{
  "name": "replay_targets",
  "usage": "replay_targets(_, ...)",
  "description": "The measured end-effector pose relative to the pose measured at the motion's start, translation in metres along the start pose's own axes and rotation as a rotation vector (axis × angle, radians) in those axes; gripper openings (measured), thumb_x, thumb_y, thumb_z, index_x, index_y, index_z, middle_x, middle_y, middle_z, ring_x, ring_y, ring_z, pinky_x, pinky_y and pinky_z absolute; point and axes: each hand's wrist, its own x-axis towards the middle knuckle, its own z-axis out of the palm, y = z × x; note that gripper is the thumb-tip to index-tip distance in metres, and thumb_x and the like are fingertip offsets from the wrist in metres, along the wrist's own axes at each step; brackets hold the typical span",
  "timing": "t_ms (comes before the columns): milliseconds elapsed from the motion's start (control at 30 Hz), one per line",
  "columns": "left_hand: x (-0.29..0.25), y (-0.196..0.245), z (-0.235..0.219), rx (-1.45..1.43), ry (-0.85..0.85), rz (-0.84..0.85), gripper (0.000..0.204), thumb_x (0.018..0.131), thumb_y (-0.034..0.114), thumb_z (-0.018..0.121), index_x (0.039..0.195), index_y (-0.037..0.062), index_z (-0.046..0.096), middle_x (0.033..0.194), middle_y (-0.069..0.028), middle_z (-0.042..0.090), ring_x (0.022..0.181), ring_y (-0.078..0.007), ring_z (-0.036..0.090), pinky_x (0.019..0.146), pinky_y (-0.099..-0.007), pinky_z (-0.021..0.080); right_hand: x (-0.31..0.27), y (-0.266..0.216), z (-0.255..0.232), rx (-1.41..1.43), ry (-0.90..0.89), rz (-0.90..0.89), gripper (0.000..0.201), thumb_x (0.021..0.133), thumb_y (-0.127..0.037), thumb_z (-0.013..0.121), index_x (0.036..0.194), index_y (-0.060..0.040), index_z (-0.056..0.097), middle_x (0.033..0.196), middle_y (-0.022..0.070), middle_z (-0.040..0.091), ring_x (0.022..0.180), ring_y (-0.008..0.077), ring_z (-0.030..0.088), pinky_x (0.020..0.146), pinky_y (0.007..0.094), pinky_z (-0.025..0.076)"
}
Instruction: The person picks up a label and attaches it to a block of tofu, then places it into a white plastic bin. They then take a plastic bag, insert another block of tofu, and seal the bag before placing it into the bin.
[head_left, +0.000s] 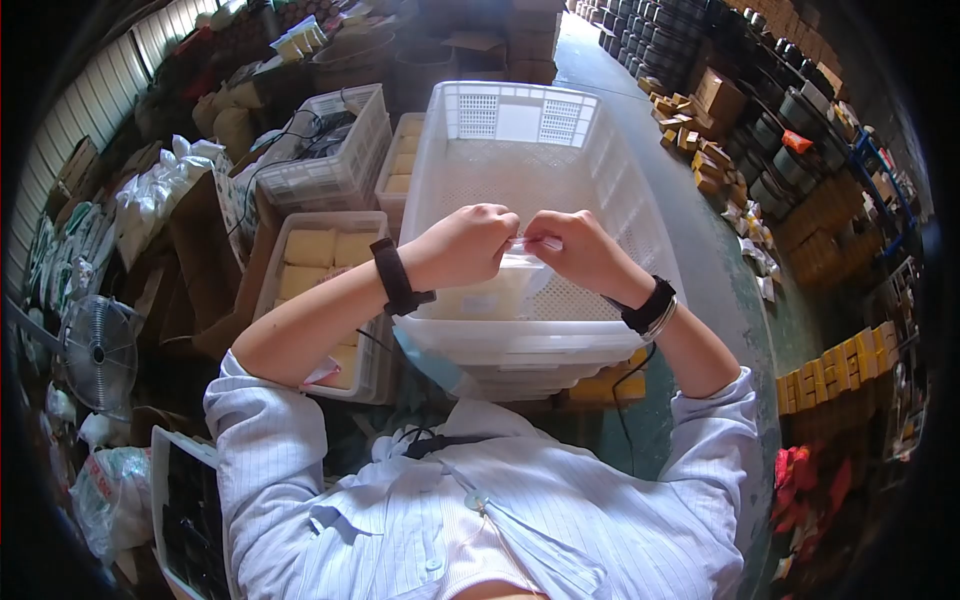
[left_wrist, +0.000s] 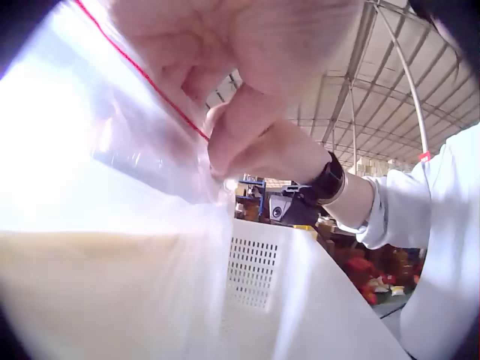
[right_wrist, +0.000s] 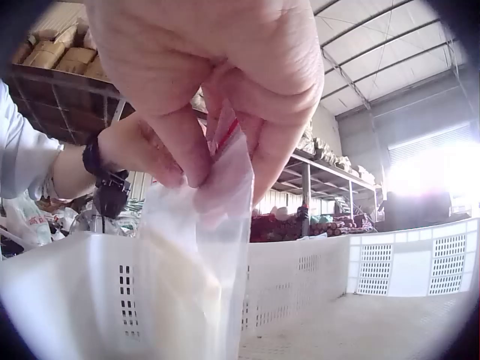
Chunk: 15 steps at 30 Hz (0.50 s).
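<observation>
A clear zip bag (head_left: pixel 490 298) with a pale yellow block inside hangs upright within the near end of a large white plastic crate (head_left: pixel 640 215). A red strip runs along the top of the bag (left_wrist: pixel 112 277) in the left wrist view. My left hand (head_left: pixel 462 246) pinches the top edge on the left side. Close beside it, my right hand (head_left: pixel 590 252) grips the same edge between thumb and fingers, the corner poking out between them. In the right wrist view, the right hand (right_wrist: pixel 210 67) partly hides the zip strip.
Left of the crate stands a smaller white bin (head_left: pixel 268 285) of pale yellow blocks. Behind it sits a basket (head_left: pixel 330 180) with dark cables. A fan (head_left: pixel 98 350) stands at far left. Yellow boxes (head_left: pixel 840 370) line the floor at right.
</observation>
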Motion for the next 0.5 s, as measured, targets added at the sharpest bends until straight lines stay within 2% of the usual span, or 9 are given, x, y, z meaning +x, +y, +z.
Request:
replay_targets(100,0.003,0.004,-0.002,-0.005,0.009,-0.003,0.004,0.079,0.000,0.057,0.078,-0.0037,0.056,0.079,-0.0179,0.058,0.076,-0.0352,0.059,0.070,-0.0402,0.048,-0.003,0.006,-0.003,-0.015,-0.003,0.055,0.011,0.082,-0.005,0.058,0.087,0.0021,0.064,0.078,0.0188,0.066,0.072,0.0307,0.067,0.068,0.0336,0.052)
replay_targets(200,0.010,0.005,0.000,-0.012,0.011,0.017,0.004,0.080,0.000,0.056,0.078,-0.0034,0.056,0.079,-0.0182,0.058,0.076,-0.0355,0.058,0.070,-0.0405,0.048,-0.003,0.013,0.001,0.015,0.033,0.013,0.010,0.082,-0.006,0.059,0.087,0.0024,0.064,0.077,0.0185,0.066,0.072,0.0306,0.066,0.068,0.0338,0.052)
replay_targets(300,0.012,0.006,0.003,-0.004,-0.015,0.001,0.006,0.081,0.001,0.055,0.077,-0.0032,0.056,0.081,-0.0186,0.058,0.077,-0.0356,0.058,0.071,-0.0406,0.048,-0.004,0.014,0.000,0.057,0.017,0.056,0.011,0.082,-0.006,0.059,0.087,0.0027,0.064,0.078,0.0186,0.066,0.075,0.0300,0.067,0.069,0.0334,0.052)
replay_targets(400,0.016,0.007,0.004,-0.005,-0.037,-0.019,0.007,0.082,0.002,0.055,0.078,-0.0036,0.055,0.082,-0.0189,0.058,0.077,-0.0356,0.058,0.071,-0.0408,0.048,-0.005,0.012,-0.003,0.003,-0.007,0.123,0.010,0.083,-0.006,0.062,0.090,0.0016,0.064,0.077,0.0120,0.066,0.075,0.0164,0.066,0.072,0.0282,0.052)
replay_targets(500,0.015,0.005,0.009,0.052,-0.048,-0.007,0.007,0.083,0.002,0.055,0.079,-0.0042,0.055,0.083,-0.0190,0.058,0.078,-0.0356,0.058,0.072,-0.0409,0.048,-0.008,0.016,-0.003,0.082,0.044,0.057,0.010,0.083,-0.006,0.062,0.090,0.0014,0.063,0.078,0.0124,0.067,0.075,0.0167,0.066,0.070,0.0286,0.051)
